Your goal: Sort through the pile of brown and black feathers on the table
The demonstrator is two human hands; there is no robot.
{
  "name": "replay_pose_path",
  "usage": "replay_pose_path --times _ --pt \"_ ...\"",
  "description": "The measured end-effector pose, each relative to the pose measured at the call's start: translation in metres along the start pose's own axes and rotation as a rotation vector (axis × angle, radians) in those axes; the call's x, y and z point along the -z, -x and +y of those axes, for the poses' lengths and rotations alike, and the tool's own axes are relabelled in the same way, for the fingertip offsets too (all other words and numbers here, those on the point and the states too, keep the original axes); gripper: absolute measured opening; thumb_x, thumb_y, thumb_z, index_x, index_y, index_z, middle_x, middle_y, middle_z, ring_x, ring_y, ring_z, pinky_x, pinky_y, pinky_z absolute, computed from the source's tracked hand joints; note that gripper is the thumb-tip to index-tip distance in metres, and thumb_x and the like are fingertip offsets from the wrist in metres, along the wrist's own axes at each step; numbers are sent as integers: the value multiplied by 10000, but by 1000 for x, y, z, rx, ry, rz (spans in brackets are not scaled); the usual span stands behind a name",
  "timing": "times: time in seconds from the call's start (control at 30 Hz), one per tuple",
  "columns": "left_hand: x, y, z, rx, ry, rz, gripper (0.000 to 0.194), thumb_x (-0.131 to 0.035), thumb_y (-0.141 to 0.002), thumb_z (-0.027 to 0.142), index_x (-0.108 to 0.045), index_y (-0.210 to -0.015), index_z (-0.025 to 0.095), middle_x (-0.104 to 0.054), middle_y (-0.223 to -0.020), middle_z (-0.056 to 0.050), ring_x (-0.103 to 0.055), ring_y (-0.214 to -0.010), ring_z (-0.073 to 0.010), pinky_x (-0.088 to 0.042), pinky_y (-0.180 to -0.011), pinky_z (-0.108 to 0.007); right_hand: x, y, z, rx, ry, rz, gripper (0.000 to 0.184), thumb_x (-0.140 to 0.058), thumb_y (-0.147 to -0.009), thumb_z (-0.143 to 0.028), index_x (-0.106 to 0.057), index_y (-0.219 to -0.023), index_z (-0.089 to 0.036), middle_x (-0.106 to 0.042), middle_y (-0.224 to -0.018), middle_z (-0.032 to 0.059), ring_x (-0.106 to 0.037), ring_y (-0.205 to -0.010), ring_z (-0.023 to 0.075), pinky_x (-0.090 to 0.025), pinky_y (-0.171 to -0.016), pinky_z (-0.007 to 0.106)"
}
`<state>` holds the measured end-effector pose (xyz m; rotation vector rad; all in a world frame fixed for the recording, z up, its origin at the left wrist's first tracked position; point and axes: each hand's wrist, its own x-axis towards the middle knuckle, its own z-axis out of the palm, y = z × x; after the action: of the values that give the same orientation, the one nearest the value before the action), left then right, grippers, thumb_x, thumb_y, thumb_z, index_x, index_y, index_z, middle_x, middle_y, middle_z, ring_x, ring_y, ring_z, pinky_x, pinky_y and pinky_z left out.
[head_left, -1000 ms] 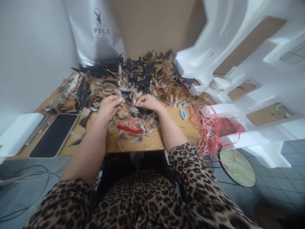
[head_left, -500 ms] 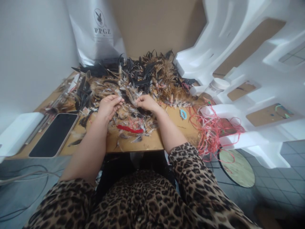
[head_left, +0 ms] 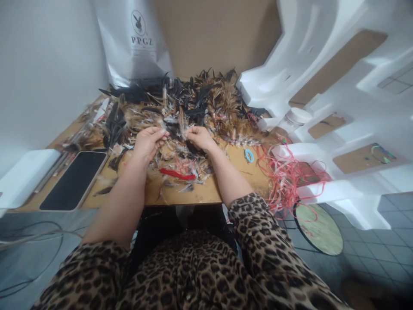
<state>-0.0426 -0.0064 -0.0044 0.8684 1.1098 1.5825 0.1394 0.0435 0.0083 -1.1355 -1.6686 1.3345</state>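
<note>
My left hand [head_left: 150,141] is closed in a pinch over the middle of a feather heap; what lies between its thumb and finger blends into the feathers behind. Beside it, my right hand [head_left: 200,138] pinches a brown feather [head_left: 182,121] that stands roughly upright, pale at its lower end. A short gap separates the two hands. Behind them spread brown feathers [head_left: 227,101] and black feathers [head_left: 195,97]. Closer to my body, a red strip [head_left: 177,174] rests on loose feather bits.
A phone [head_left: 74,181] and a white box [head_left: 27,178] lie at left. At right are a light-blue ring [head_left: 248,155], tangled pink cords [head_left: 284,181], a lidded jar [head_left: 297,118] and a white moulded plastic piece [head_left: 322,51]. A silver bag [head_left: 135,56] stands behind.
The feather at my right hand has turned from slanting to nearly upright. Both hands stay in almost the same place, still pinched. The view has shifted slightly.
</note>
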Motion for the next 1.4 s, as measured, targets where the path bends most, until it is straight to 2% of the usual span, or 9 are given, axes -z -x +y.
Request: replay_pose_path --times 0.27,0.4,0.57,0.73,0.87,0.97,1.1,1.23,1.4 --pt "4 -7 -1 -68 69 121 197 -742 -586 255 -590 -659 153 -665 -696 -21 -521 -499 -46 -377 -421 -144 -3 -14 6 135 302 -32 93 -565 -679 -195 -592 -623 -126 -502 -487 -46 -424 -466 52 -350 -506 178" --pt "5 -9 -3 -88 81 132 210 -748 -581 260 -587 -660 151 -665 -683 -18 -512 -486 -45 -360 -412 -147 -17 -37 -20 268 418 -38 130 -553 -683 -195 -607 -600 -110 -524 -528 -23 -465 -539 69 -373 -560 185" --pt "6 -9 -3 -103 103 159 198 -745 -573 249 -594 -645 143 -659 -660 -13 -497 -468 -37 -347 -407 -141 -30 -58 -51 353 365 55 257 -504 -743 -264 -664 -816 -77 -584 -658 -9 -518 -619 80 -407 -634 199" --pt "3 -8 -3 -105 115 168 165 -731 -581 225 -606 -631 129 -656 -644 -24 -491 -463 -41 -337 -400 -144 -37 -30 -33 303 634 -81 237 -563 -715 -311 -683 -718 -106 -619 -652 8 -526 -638 98 -394 -664 218" --pt "1 -7 -3 -97 85 135 147 -728 -584 214 -617 -626 128 -655 -639 -26 -497 -466 -45 -338 -401 -146 -49 -8 -19 218 799 -98 286 -588 -701 -426 -686 -766 -165 -652 -698 16 -532 -632 120 -382 -632 235" --pt "0 -5 -3 -72 53 127 157 -734 -581 222 -620 -629 127 -659 -649 -29 -498 -467 -44 -341 -403 -144 -57 -7 -17 208 842 -72 171 -574 -707 -302 -680 -748 -174 -665 -729 30 -547 -669 136 -380 -639 244" --pt "2 -5 -5 -67 57 107 171 -744 -577 226 -624 -641 124 -661 -659 -30 -497 -471 -40 -346 -412 -139 -50 -15 -10 213 421 -23 116 -562 -710 -210 -645 -697 -130 -626 -652 6 -506 -603 87 -376 -597 203" --pt "3 -7 -7 -46 75 59 178 -754 -575 227 -637 -657 121 -671 -687 -33 -510 -494 -41 -348 -417 -132 -32 -19 1 29 -218 5 154 -622 -695 -285 -587 -703 -135 -573 -575 -36 -369 -423 30 -260 -417 166" --pt "3 -4 -4 49 116 6 189 -758 -566 205 -646 -690 118 -689 -751 -46 -542 -530 -47 -368 -439 -134 -23 -16 5 -21 -551 -46 217 -695 -636 -287 -557 -716 -140 -593 -599 -35 -404 -424 25 -241 -379 147"
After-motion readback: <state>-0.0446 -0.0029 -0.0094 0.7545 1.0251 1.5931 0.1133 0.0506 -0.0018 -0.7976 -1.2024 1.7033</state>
